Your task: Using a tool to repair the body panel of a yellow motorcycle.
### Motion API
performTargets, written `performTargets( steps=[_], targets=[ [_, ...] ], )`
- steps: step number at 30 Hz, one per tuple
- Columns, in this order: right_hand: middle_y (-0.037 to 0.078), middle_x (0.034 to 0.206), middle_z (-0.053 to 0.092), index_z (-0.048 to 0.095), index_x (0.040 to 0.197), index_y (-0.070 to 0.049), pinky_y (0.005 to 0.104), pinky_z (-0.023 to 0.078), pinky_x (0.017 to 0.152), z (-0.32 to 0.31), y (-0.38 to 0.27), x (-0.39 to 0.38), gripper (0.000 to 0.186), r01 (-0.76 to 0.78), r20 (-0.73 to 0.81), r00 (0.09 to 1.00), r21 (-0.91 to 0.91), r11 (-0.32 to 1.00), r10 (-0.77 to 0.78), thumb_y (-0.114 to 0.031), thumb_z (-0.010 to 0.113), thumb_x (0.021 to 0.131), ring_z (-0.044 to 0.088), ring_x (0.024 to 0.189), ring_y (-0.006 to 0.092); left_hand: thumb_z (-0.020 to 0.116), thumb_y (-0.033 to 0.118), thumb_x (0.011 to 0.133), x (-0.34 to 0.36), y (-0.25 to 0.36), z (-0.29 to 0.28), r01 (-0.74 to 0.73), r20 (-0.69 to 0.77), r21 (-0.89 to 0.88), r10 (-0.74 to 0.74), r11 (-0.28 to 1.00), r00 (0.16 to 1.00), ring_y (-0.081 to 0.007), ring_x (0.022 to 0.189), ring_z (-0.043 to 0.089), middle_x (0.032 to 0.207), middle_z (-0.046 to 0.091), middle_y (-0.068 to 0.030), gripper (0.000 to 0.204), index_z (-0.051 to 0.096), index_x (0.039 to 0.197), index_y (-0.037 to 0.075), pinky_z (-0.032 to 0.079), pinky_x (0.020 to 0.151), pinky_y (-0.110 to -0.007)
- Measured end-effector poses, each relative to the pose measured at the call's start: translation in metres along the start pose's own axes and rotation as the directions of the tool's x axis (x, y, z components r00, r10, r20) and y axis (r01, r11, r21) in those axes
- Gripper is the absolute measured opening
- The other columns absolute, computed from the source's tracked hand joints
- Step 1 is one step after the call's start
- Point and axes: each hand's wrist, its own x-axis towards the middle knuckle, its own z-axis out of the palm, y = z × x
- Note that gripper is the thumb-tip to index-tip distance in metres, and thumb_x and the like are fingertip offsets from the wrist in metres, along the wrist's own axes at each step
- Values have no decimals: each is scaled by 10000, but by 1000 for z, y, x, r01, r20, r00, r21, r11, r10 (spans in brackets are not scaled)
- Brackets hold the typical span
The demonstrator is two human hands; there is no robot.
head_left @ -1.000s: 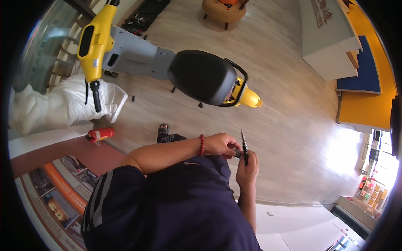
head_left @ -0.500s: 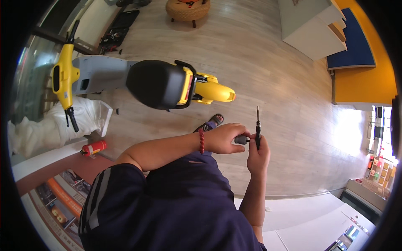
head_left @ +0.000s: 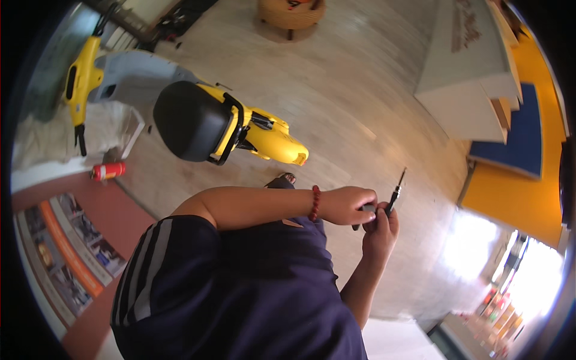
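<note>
My left hand, with a red bead bracelet at the wrist, is closed on a small dark grey object, partly hidden by my fingers. Against it, my right hand grips a black-handled tool with a thin metal shaft pointing up and away from me. The two hands meet in front of my body, at the middle right of the view. Beyond them stands a yellow scooter with a black seat and grey footboard, and my sandalled foot shows below its rear end.
A red fire extinguisher lies at left beside a white-covered object and a poster-covered panel. A wicker stool stands at the back. A white counter and a yellow-and-blue counter line the right side.
The view has turned, so the scooter sits further left and the counters lower. My joined hands have moved rightward, still gripping the tool and grey object, with the shaft now tilted rightward.
</note>
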Motion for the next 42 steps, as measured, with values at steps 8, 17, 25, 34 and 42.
performTargets(
  steps=[8,17,25,34,42],
  targets=[
    [44,789,580,523,988,-13,188,434,547,-13,-35,124,114,-165,396,903,-37,986,166,-59,462,903,552,651,87,526,58,869,57,0,-26,-97,-199,-248,47,964,979,-120,842,584,943,623,-74,333,485,1194,-3,470,748,-270],
    [-36,606,417,522,913,-35,214,244,444,-5,-109,221,67,-221,626,696,-280,934,353,-41,460,887,325,475,46,480,40,882,139,18,-17,-41,-617,-213,-102,976,780,-88,780,576,937,606,-41,241,549,1111,18,469,697,-243],
    [-29,658,457,537,934,-39,212,247,445,39,-115,274,64,-136,723,555,-408,903,411,-59,488,898,333,482,45,480,15,886,149,27,-48,-158,-698,-465,-251,871,671,-121,775,604,970,597,-57,247,512,1130,19,510,641,-249],
    [-29,643,435,543,942,-19,229,278,453,110,-138,394,73,-40,683,623,-459,888,381,-42,494,893,331,473,54,461,37,888,146,13,-213,-809,-940,-339,-144,481,308,-177,845,604,981,603,-107,227,523,1107,24,503,743,-298],
    [-14,710,459,541,936,-13,227,272,457,233,-143,471,82,-136,601,628,-540,831,494,-24,476,887,328,467,57,417,100,949,100,45,-370,-919,-974,-219,-22,328,224,-207,827,610,1029,606,-119,252,519,1173,45,501,748,-317]
  ],
)
